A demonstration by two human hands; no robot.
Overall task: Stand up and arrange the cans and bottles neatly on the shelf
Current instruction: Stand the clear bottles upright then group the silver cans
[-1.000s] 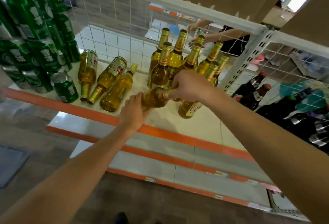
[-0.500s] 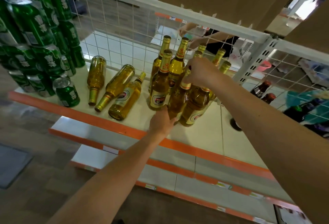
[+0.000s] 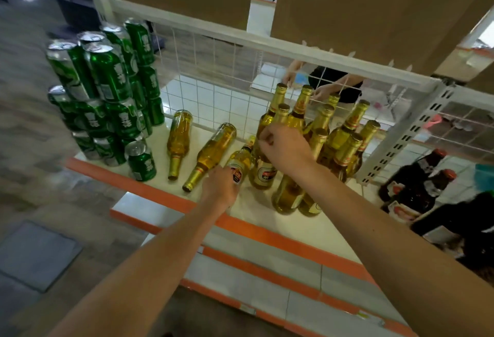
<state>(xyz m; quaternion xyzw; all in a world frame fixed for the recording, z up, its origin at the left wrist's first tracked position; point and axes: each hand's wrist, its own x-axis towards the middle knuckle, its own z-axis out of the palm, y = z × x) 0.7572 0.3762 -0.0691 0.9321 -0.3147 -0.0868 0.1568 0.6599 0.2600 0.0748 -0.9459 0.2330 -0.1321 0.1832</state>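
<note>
Three golden beer bottles lie on the white shelf [image 3: 307,227]: one at the left [image 3: 178,141], one in the middle [image 3: 212,153], and a labelled one [image 3: 239,162] nearest the upright cluster. My left hand [image 3: 219,188] is closed around the base of that labelled lying bottle. My right hand [image 3: 283,146] hovers over its neck end with fingers curled, against the front of several upright golden bottles [image 3: 328,133]. What the fingers hold is hidden. Green cans [image 3: 107,90] are stacked at the shelf's left end, with a single can [image 3: 141,161] in front.
The shelf's orange front edge [image 3: 149,189] runs across below my hands. A white wire grid [image 3: 213,74] backs the shelf, and a perforated post [image 3: 401,138] divides it from dark bottles [image 3: 419,184] at the right. Another person's hands [image 3: 320,90] work behind the grid.
The bottle I carried now stands in the upright cluster. My left hand has moved left onto the base of the nearest lying bottle, and my right hand has dropped toward its neck.
</note>
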